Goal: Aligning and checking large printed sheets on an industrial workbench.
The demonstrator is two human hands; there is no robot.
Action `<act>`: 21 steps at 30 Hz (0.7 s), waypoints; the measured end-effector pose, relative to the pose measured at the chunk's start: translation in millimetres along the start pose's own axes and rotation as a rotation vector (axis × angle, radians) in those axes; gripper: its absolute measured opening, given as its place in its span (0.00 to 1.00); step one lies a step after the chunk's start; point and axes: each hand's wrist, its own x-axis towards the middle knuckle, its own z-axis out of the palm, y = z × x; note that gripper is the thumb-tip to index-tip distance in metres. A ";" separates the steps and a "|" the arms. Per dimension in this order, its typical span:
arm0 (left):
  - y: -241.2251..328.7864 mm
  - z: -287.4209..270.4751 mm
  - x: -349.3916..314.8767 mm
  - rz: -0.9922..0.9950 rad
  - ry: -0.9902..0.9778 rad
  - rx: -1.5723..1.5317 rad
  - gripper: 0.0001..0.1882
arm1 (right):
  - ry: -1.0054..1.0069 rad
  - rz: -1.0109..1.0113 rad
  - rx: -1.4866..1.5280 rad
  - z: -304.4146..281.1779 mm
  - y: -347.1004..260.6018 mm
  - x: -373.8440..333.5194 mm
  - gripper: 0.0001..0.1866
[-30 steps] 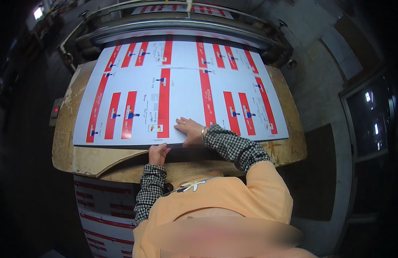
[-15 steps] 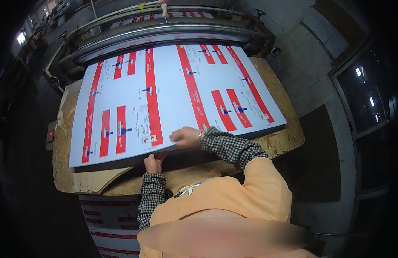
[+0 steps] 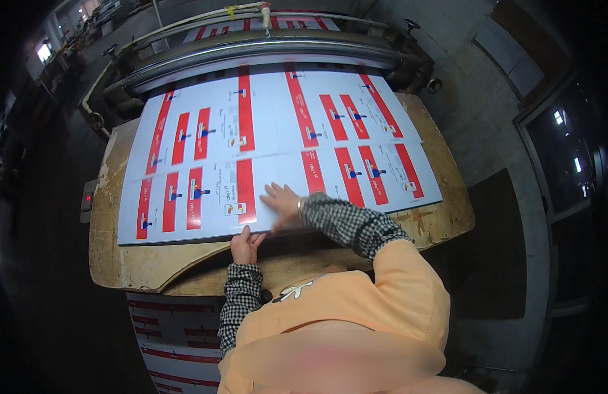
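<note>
I see right hand (image 3: 282, 205) now spread over sheets (image 3: 277, 118), gripping nothing, uncurled since a moment ago | left hand (image 3: 246, 247) half-curled, at edge (image 3: 179, 241) away from roller (image 3: 268, 47), hold unclear | sheets just before roller, seam (image 3: 277, 155) newly showing!

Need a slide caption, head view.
Printed sheets on a wooden table before a metal roller, left hand at their near edge, right hand over them.

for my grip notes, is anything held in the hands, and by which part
The left hand is at the near edge of the printed sheets; whether it grips them cannot be told. The right hand, fingers spread, holds nothing.
</note>
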 end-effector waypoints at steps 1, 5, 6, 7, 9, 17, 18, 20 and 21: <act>-0.2 0.7 -1.2 -0.006 -0.001 0.010 0.16 | -0.080 -0.019 -0.112 -4.7 -13.5 -14.9 0.42; -2.4 -4.8 0.6 -0.022 -0.004 0.047 0.15 | -0.151 -0.097 -0.049 -15.7 -4.6 -23.5 0.44; -3.6 -8.5 2.5 -0.019 -0.031 0.065 0.15 | -0.151 -0.104 -0.052 -17.5 -3.2 -19.0 0.44; -4.5 -12.4 4.3 -0.012 -0.028 0.063 0.15 | -0.238 -0.104 -0.021 -19.7 -1.8 -14.3 0.41; -5.3 -19.7 6.9 -0.022 -0.114 0.055 0.15 | -0.326 -0.114 0.003 -27.2 7.0 -0.8 0.38; 6.5 6.8 -0.7 -0.038 0.040 -0.037 0.17 | 0.026 0.250 0.339 -19.9 40.3 -23.3 0.26; 5.3 5.6 -0.9 -0.049 0.043 -0.024 0.18 | 0.219 0.299 0.471 -13.1 54.1 -36.3 0.25; -0.6 2.5 -1.1 -0.023 0.062 -0.057 0.18 | 0.641 0.384 0.607 1.7 91.1 -68.6 0.19; 0.4 9.7 -3.2 -0.022 0.018 -0.076 0.18 | 0.930 0.449 0.488 13.2 129.8 -93.3 0.16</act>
